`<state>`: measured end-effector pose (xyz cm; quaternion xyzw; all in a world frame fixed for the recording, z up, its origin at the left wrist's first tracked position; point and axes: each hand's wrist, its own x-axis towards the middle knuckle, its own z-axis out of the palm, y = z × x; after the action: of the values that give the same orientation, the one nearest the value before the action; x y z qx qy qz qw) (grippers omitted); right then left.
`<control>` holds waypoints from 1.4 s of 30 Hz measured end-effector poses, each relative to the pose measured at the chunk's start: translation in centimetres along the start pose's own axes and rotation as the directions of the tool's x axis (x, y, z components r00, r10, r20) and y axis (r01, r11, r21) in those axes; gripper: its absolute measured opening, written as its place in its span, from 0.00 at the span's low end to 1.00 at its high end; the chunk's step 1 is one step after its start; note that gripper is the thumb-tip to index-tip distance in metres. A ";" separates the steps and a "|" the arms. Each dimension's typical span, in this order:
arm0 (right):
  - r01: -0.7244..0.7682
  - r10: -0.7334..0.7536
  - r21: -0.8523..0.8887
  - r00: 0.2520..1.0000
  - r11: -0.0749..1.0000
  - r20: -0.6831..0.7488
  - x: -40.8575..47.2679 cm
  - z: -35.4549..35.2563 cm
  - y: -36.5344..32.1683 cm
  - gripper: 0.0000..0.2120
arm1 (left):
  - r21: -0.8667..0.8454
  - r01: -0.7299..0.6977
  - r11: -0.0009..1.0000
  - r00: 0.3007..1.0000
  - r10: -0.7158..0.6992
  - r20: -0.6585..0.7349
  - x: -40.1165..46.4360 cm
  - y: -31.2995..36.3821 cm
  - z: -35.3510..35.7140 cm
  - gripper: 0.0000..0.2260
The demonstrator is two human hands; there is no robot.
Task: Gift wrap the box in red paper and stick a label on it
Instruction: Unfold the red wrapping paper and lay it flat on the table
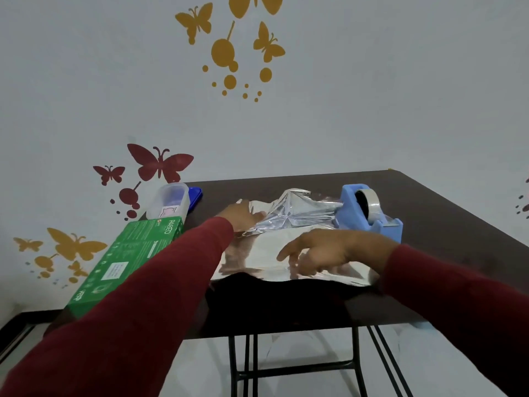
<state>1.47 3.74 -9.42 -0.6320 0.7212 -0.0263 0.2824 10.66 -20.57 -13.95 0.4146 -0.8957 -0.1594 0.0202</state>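
Only one view here, the head cam, looking down over a dark brown table against a wall with butterfly stickers.

The green box lay flat on the left side of the table, long axis running from the near-left edge away toward the far middle, its far end pointing at a clear plastic container with a blue lid just behind it. The left forearm crossed in front of the box's right edge.

The wrapping sheet showed its shiny silver side, spread across the middle of the table, the far part crumpled up into a peak and touching the blue tape dispenser on the right.

Left hand was on the sheet's far-left corner area, fingers curled on the crinkled edge, looked like it was gripping it, though the fingertips were mostly hidden. Right hand hovered low over the flat near part of the sheet, fingers loosely spread and pointing left and down, holding nothing; whether they touched the sheet I couldn't tell.
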 end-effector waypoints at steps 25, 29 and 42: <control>-0.195 0.173 -0.059 0.948 0.979 -0.268 3.6 4.4 1.2 0.32 | 0.260 -0.040 0.965 0.998 0.026 0.057 -0.1 1.4 2.1 0.32; -0.255 0.214 -0.128 0.939 0.959 -0.268 3.9 5.7 -0.5 0.35 | 0.229 -0.045 0.972 0.994 0.021 0.104 0.7 0.5 2.5 0.30; -0.274 0.215 -0.092 0.889 0.957 -0.404 5.0 5.3 0.3 0.31 | 0.214 -0.082 0.973 0.994 0.063 0.093 1.5 2.4 2.3 0.23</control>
<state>3.35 0.87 -15.88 -0.5370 0.8367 -0.0625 0.0873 7.50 -19.57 -15.58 0.3741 -0.9224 -0.0769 -0.0578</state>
